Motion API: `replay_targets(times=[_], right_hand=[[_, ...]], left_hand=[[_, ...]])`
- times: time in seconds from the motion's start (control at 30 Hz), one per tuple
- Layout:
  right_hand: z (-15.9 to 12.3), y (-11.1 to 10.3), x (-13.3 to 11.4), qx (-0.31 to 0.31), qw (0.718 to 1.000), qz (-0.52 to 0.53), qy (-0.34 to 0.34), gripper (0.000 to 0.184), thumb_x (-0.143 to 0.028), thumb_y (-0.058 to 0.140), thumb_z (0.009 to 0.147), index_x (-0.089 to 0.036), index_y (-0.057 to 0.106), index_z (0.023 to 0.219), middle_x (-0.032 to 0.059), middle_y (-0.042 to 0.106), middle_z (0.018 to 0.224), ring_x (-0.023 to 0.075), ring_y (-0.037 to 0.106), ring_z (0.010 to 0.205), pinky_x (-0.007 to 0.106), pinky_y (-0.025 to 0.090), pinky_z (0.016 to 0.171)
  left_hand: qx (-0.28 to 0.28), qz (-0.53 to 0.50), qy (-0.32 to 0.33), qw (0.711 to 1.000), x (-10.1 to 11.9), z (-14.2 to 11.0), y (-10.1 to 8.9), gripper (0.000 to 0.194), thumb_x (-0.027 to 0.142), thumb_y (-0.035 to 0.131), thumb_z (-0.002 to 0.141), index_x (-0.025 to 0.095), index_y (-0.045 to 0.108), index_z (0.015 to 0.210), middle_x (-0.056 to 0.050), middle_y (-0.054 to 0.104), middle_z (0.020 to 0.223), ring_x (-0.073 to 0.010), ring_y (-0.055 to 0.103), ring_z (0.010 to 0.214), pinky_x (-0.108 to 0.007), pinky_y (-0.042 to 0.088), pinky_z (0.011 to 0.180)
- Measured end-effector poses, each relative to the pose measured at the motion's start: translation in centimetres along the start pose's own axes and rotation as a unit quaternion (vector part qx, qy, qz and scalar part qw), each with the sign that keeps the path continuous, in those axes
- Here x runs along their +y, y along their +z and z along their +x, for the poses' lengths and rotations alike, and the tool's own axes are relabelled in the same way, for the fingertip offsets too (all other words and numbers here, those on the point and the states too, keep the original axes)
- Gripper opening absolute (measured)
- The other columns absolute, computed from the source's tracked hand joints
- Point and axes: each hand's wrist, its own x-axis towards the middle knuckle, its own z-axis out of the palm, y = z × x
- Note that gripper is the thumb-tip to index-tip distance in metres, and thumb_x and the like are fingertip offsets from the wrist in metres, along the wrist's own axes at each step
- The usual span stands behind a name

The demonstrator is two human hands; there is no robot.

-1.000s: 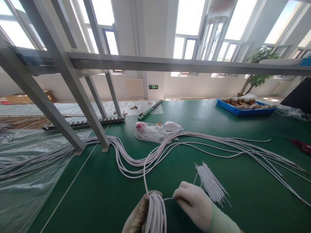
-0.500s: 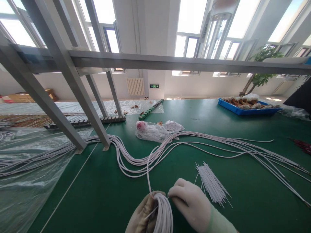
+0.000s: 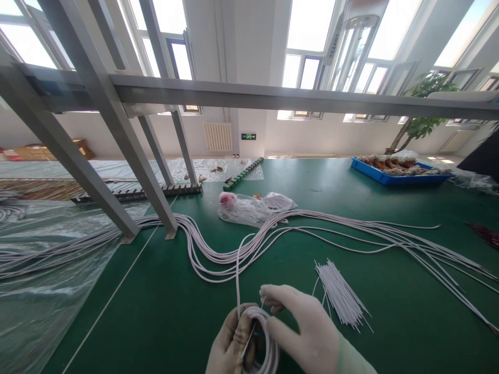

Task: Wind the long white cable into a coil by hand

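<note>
Gloved, my left hand [image 3: 230, 340] is closed around a coil of white cable [image 3: 270, 349] at the bottom centre. From the top of the coil one cable strand runs up to the long cable bundle [image 3: 218, 257] on the table. A thin white tie [image 3: 263, 302] sticks up at the coil's upper edge. My right hand [image 3: 307, 330], also gloved, is at the coil's right side, thumb and fingers apart, fingertips by the tie. Just right of that hand lies a bunch of short white ties [image 3: 343, 298].
A clear plastic bag [image 3: 249, 209] lies behind the cables. Grey metal posts [image 3: 144, 169] and a crossbar [image 3: 273, 98] stand over the green table [image 3: 156, 317]. A blue tray [image 3: 401, 179] is at the back right, a slotted green strip [image 3: 244, 174] at the back.
My right hand has moved left over the coil, and its thumb and fingers have spread apart. The coil has turned in my left hand, so its round opening shows more.
</note>
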Motion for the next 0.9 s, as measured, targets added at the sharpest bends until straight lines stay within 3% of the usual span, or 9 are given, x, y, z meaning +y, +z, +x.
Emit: replay_targets(times=[0.07, 0.13, 0.23, 0.47, 0.6, 0.73, 0.83, 0.9], right_hand=[[-0.3, 0.5, -0.9, -0.034, 0.999, -0.035, 0.021, 0.064, -0.027, 0.072, 0.082, -0.025, 0.061, 0.145, 0.0087, 0.067, 0.139, 0.0329, 0.064, 0.124, 0.051, 0.054, 0.108], [-0.2, 1.2, -1.1, -0.072, 0.994, -0.084, 0.022, 0.074, -0.019, 0.073, 0.074, -0.024, 0.06, 0.147, 0.0108, 0.06, 0.15, 0.0398, 0.056, 0.134, 0.058, 0.048, 0.114], [0.2, 2.3, -0.2, -0.082, 0.987, -0.138, -0.004, 0.068, -0.016, 0.065, 0.078, -0.02, 0.061, 0.146, 0.0139, 0.058, 0.152, 0.0427, 0.055, 0.136, 0.062, 0.047, 0.114], [0.1, 3.2, 1.4, -0.013, 0.985, -0.159, -0.068, 0.057, -0.02, 0.063, 0.085, -0.017, 0.064, 0.141, 0.015, 0.065, 0.143, 0.0365, 0.062, 0.127, 0.054, 0.053, 0.109], [0.0, 3.2, 1.4, 0.042, 0.987, -0.116, -0.103, 0.048, -0.017, 0.066, 0.082, -0.019, 0.071, 0.129, 0.0133, 0.069, 0.13, 0.0314, 0.065, 0.117, 0.047, 0.058, 0.101], [0.2, 2.9, 1.4, 0.077, 0.984, -0.091, -0.135, 0.029, -0.013, 0.059, 0.088, -0.02, 0.078, 0.109, 0.0108, 0.072, 0.111, 0.0266, 0.067, 0.102, 0.041, 0.06, 0.089], [0.5, 2.3, 1.1, 0.099, 0.99, -0.003, -0.101, 0.026, -0.014, 0.059, 0.091, -0.022, 0.082, 0.096, 0.0083, 0.074, 0.102, 0.0244, 0.069, 0.098, 0.038, 0.059, 0.087], [0.8, 1.6, 1.0, 0.063, 0.989, 0.125, -0.044, 0.02, -0.021, 0.065, 0.091, -0.023, 0.084, 0.091, 0.0074, 0.075, 0.1, 0.0237, 0.071, 0.095, 0.038, 0.06, 0.088]], left_hand=[[0.007, 0.036, 0.027, 0.999, -0.2, 0.2, 0.0, 0.049, 0.063, 0.084, 0.067, 0.024, 0.073, 0.095, -0.01, 0.078, 0.096, -0.0372, 0.07, 0.114, -0.045, 0.058, 0.097], [0.019, 0.086, 0.04, 0.995, -0.3, 0.3, 0.2, 0.064, 0.075, 0.082, 0.06, 0.024, 0.072, 0.099, -0.013, 0.078, 0.107, -0.041, 0.068, 0.116, -0.05, 0.055, 0.101], [0.049, 0.16, 0.043, 0.985, -0.2, 0.0, 0.7, 0.074, 0.08, 0.077, 0.062, 0.023, 0.074, 0.109, -0.015, 0.077, 0.117, -0.0456, 0.065, 0.12, -0.057, 0.052, 0.102], [0.05, 0.198, 0.073, 0.976, 0.0, -0.6, 0.8, 0.063, 0.075, 0.07, 0.074, 0.024, 0.075, 0.112, -0.014, 0.078, 0.12, -0.0443, 0.064, 0.123, -0.06, 0.044, 0.111], [0.044, 0.189, 0.075, 0.978, -0.1, -0.5, 0.4, 0.067, 0.078, 0.067, 0.075, 0.026, 0.074, 0.117, -0.013, 0.075, 0.128, -0.0436, 0.061, 0.129, -0.055, 0.048, 0.108], [0.037, 0.213, 0.062, 0.974, -0.3, -0.7, 0.7, 0.08, 0.079, 0.068, 0.074, 0.024, 0.069, 0.131, -0.015, 0.064, 0.144, -0.042, 0.048, 0.141, -0.056, 0.033, 0.12], [0.012, 0.167, 0.037, 0.985, -0.1, -1.0, 1.0, 0.087, 0.084, 0.074, 0.062, 0.025, 0.071, 0.126, -0.012, 0.067, 0.138, -0.0411, 0.052, 0.136, -0.052, 0.036, 0.119], [0.002, 0.122, 0.022, 0.992, 0.3, -1.3, 1.1, 0.087, 0.085, 0.08, 0.052, 0.026, 0.075, 0.117, -0.01, 0.072, 0.126, -0.0395, 0.059, 0.124, -0.048, 0.043, 0.112]])
